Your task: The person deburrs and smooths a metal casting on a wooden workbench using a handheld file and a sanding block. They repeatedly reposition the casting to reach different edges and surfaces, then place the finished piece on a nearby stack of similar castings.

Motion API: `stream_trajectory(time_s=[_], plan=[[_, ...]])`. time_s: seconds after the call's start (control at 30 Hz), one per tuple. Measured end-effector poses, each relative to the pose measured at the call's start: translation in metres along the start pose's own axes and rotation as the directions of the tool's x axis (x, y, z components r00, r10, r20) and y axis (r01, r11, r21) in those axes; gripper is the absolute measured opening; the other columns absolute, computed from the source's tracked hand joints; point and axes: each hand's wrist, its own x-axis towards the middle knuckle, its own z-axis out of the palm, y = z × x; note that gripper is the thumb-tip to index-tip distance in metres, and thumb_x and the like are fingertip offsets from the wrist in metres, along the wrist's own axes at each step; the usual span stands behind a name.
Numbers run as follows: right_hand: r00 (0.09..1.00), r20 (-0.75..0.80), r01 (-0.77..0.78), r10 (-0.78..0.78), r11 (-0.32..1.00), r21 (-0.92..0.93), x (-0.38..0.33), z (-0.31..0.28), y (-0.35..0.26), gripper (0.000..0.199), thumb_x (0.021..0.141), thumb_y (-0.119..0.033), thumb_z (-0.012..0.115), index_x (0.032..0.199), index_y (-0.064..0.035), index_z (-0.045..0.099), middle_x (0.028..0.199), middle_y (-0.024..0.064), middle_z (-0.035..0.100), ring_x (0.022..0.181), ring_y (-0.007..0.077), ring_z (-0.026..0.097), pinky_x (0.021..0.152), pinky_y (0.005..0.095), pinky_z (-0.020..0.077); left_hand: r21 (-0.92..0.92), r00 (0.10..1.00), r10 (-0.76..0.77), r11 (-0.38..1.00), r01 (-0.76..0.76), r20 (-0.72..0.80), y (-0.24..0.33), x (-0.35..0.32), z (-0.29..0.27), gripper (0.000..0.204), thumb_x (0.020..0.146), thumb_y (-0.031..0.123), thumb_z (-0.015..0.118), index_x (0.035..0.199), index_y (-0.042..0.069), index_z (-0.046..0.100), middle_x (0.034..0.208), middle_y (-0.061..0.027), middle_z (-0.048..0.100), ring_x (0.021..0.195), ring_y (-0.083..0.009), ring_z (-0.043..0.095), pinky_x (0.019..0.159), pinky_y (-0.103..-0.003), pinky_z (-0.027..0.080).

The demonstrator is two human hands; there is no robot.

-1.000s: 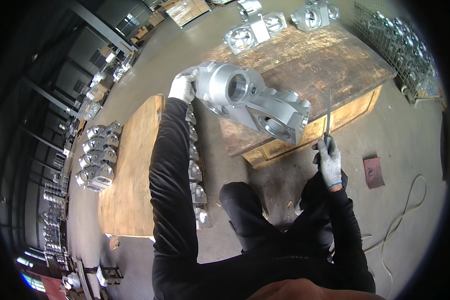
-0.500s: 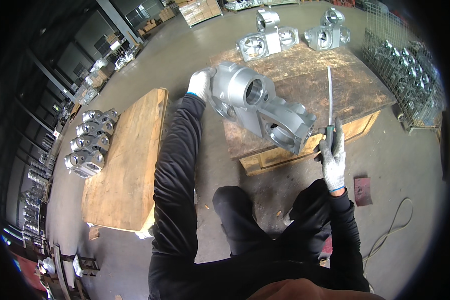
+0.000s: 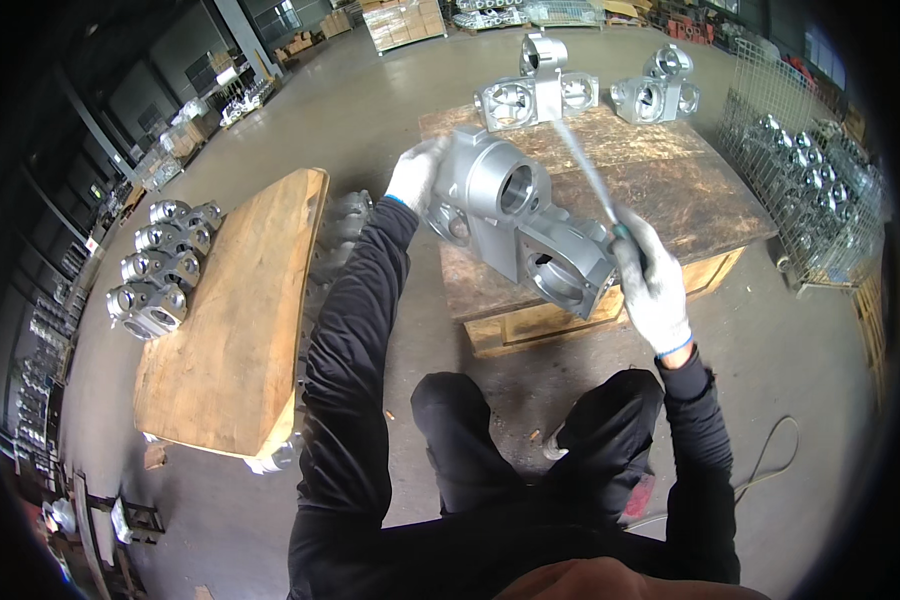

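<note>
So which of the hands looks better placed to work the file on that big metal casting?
Probably the right hand: it already grips the file, whose blade lies over the casting. The left hand is busy propping the casting's far end on the wooden pallet.

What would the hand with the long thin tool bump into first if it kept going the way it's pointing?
The right hand points its long thin tool up and away, over the grey metal casting. Straight on, it would likely meet the castings at the far edge of the wooden pallet, though depth is unclear.
</note>
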Motion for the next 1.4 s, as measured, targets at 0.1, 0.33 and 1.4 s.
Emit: stream_trajectory(time_s=[0.1,0.33,1.4], plan=[[0.968,0.221,0.149,-0.119,0.982,-0.121,0.051,0.005,-0.026,0.036,0.099,-0.014,0.06,0.134,-0.0059,0.064,0.099,0.0216,0.074,0.09,0.0393,0.073,0.077,0.0424,0.0581,0.046,0.999,-0.006,0.999,0.008,-0.046,-0.004,-0.007,0.001,0.045,0.101,0.031,0.066,0.123,-0.008,0.068,0.111,-0.016,0.073,0.099,-0.0232,0.068,0.089,-0.035,0.054],[0.822,0.56,0.458,-0.103,0.705,-0.542,0.145,0.055,-0.072,0.037,0.095,-0.026,0.053,0.122,-0.0124,0.073,0.089,0.0198,0.074,0.083,0.0399,0.072,0.075,0.0502,0.0583,0.022,0.984,0.033,0.999,-0.03,-0.175,-0.026,-0.03,0.002,0.054,0.107,0.041,0.056,0.137,-0.003,0.062,0.122,-0.0143,0.072,0.108,-0.0198,0.067,0.094,-0.031,0.052],[0.812,0.565,0.511,-0.147,0.646,-0.567,0.214,0.111,-0.097,0.043,0.083,-0.028,0.063,0.119,-0.0078,0.075,0.108,0.0231,0.074,0.104,0.0395,0.072,0.096,0.0452,0.0557,0.393,0.91,0.269,0.91,-0.134,-0.314,-0.027,-0.063,-0.006,0.052,0.109,0.042,0.045,0.127,-0.004,0.061,0.103,-0.0215,0.073,0.095,-0.0342,0.071,0.088,-0.04,0.053]])
